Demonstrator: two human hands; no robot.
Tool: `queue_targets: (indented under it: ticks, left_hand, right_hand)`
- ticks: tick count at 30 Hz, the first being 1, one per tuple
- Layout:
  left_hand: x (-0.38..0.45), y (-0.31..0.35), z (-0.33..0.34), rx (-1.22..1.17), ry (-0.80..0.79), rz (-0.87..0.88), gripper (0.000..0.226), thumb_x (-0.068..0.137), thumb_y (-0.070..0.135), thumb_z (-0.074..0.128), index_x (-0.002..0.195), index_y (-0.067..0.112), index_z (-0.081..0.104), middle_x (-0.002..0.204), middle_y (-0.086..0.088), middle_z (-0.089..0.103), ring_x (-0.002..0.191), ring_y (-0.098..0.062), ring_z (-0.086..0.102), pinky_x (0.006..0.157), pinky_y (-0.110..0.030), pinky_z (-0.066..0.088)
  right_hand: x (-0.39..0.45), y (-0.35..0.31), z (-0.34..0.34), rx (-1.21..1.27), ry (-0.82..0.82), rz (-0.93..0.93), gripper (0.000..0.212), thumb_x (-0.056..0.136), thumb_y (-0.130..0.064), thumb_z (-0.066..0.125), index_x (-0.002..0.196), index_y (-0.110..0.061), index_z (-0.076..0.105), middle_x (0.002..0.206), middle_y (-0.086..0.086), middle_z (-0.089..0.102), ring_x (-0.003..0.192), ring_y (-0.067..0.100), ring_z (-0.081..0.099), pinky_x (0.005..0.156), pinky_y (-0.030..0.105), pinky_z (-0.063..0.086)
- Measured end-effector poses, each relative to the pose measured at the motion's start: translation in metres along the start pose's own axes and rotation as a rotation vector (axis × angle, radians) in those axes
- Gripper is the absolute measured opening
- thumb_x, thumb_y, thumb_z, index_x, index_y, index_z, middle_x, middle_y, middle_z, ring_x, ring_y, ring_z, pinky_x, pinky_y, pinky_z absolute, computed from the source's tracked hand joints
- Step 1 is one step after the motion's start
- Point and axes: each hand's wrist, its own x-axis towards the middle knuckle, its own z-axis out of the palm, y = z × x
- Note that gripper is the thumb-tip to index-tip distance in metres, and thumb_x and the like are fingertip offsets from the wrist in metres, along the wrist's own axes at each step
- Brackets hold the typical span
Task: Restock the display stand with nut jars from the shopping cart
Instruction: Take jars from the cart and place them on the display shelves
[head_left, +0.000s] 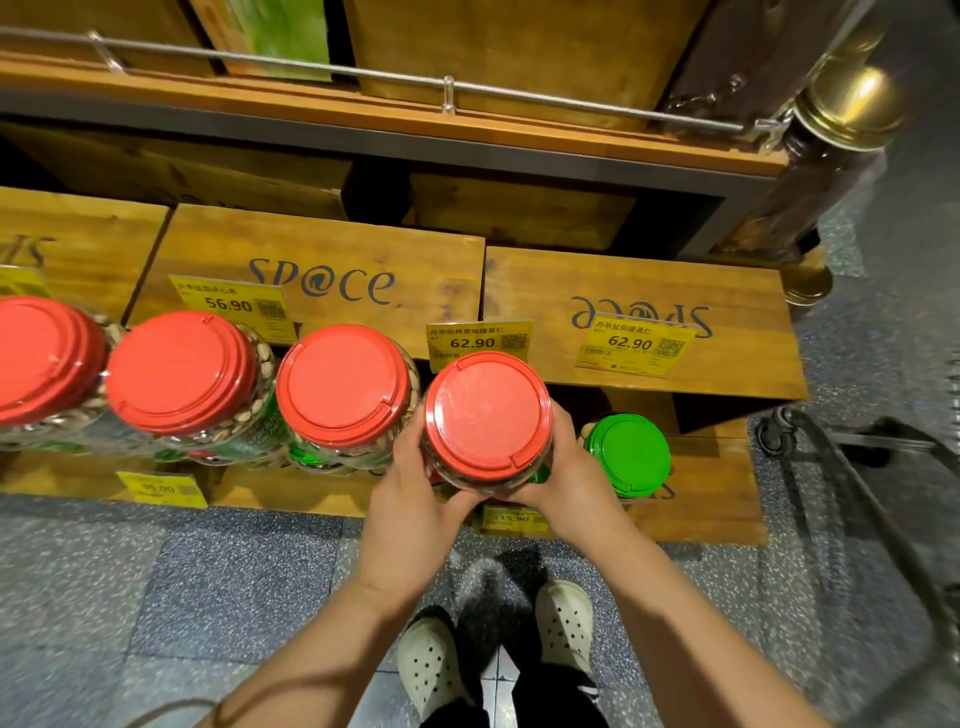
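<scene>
I see a stepped stand of wooden crates (322, 270). Three red-lidded jars (343, 384) stand in a row on the left part of its middle step, and a green-lidded jar (628, 454) on the lower step at right.

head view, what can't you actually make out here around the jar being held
- Held red-lidded jar: its contents and label, hidden in the head view by its own lid and by the left hand and right hand.
- Whether it rests on the crate: its base is hidden.
- Yellow price tag below: partly covered by the hands.
- Shopping cart: cut off by the right edge.
</scene>
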Motion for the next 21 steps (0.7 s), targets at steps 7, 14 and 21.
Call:
queue_targets:
  ticks: [7, 14, 21]
  left_hand:
    - [-0.004, 0.011, -0.003, -0.005, -0.016, -0.032, 0.107, 0.078, 0.023, 0.087, 0.158, 0.023, 0.016, 0.141, -0.008, 0.058, 0.123, -0.025, 0.061, 0.099, -0.031, 0.047]
    - [-0.004, 0.018, -0.007, 0.026, -0.044, -0.081, 0.111, 0.078, 0.025, 0.086, 0.154, 0.038, 0.005, 0.137, -0.009, 0.061, 0.123, -0.028, 0.061, 0.101, -0.044, 0.053]
    - [-0.011, 0.038, -0.025, 0.042, -0.093, -0.117, 0.126, 0.075, 0.027, 0.089, 0.160, 0.025, -0.004, 0.142, -0.010, 0.058, 0.125, -0.027, 0.060, 0.100, -0.033, 0.048]
  right_hand:
    - [-0.005, -0.008, 0.005, -0.033, 0.028, 0.082, 0.111, 0.074, -0.032, 0.091, 0.158, -0.040, 0.018, 0.136, -0.009, 0.062, 0.121, 0.018, 0.060, 0.093, 0.028, 0.048]
    - [-0.005, -0.018, 0.000, -0.086, -0.009, 0.152, 0.122, 0.070, -0.032, 0.092, 0.159, -0.041, 0.009, 0.140, -0.005, 0.061, 0.124, 0.023, 0.059, 0.101, 0.038, 0.050]
    - [-0.014, -0.030, -0.013, -0.141, -0.030, 0.255, 0.131, 0.072, -0.030, 0.092, 0.163, -0.032, -0.003, 0.144, 0.003, 0.059, 0.118, 0.028, 0.064, 0.090, 0.036, 0.053]
